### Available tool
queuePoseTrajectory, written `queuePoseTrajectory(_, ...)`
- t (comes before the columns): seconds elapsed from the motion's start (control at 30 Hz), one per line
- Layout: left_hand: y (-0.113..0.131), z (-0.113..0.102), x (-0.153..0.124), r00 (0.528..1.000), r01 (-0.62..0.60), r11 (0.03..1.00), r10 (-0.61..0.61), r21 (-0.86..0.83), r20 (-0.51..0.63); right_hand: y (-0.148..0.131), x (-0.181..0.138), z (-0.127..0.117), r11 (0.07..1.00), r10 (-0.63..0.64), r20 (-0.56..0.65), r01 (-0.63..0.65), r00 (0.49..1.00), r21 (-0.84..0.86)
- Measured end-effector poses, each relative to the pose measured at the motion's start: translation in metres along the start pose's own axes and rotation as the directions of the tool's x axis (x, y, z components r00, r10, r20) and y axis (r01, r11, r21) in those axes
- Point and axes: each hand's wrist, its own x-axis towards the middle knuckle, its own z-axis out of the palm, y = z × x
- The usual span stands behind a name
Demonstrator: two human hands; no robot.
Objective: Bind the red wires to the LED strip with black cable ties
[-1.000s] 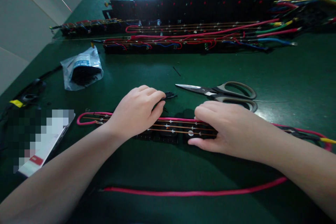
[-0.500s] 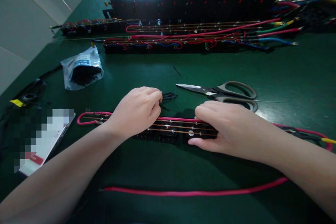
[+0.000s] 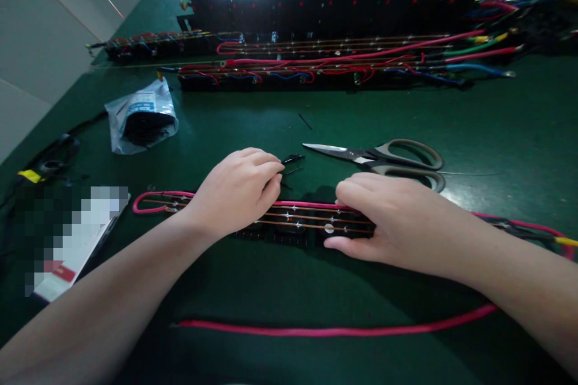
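Observation:
A black strip assembly (image 3: pixel 316 216) with copper-coloured wires, solder joints and a red cable along its far edge lies across the table in front of me. My right hand (image 3: pixel 383 216) grips it, thumb on the near side and fingers over the far edge. Reaching over its left part, my left hand (image 3: pixel 241 189) is closed, thumb and fingertips pinched at a few thin black cable ties (image 3: pixel 293 159). The fingertips partly hide these ties. Beyond my right hand lie grey-and-black scissors (image 3: pixel 361 156), tips pointing left.
A clear bag (image 3: pixel 142 117) of black ties sits at the left, with a partly blurred white box (image 3: pixel 76 252) nearer me. A loose red cable (image 3: pixel 316 331) runs along the front. More wired strips (image 3: pixel 293 75) line the back of the green table (image 3: pixel 253 114).
My left fingertips have shifted slightly right over the cable ties, and the ties have moved and spread apart. My right hand and the strip assembly stay put.

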Motion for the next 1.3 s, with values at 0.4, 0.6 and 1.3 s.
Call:
queuePoseTrajectory(0.4, -0.001, 0.001, 0.0, 0.991, -0.093, 0.995, 0.095, 0.028, -0.091, -0.001, 0.002, -0.002, 1.0, 0.026, 0.037, -0.026, 0.999, -0.003)
queuePoseTrajectory(0.6, 0.01, -0.007, -0.006, 0.966, -0.136, 0.989, 0.144, 0.053, -0.214, -0.001, 0.003, -0.002, 0.999, 0.033, 0.04, -0.033, 0.999, -0.003)
queuePoseTrajectory(1.3, 0.027, 0.004, -0.009, 0.958, -0.285, 0.897, 0.255, -0.339, -0.13, 0.003, 0.004, -0.008, 0.957, 0.101, 0.085, -0.12, 0.991, 0.264)
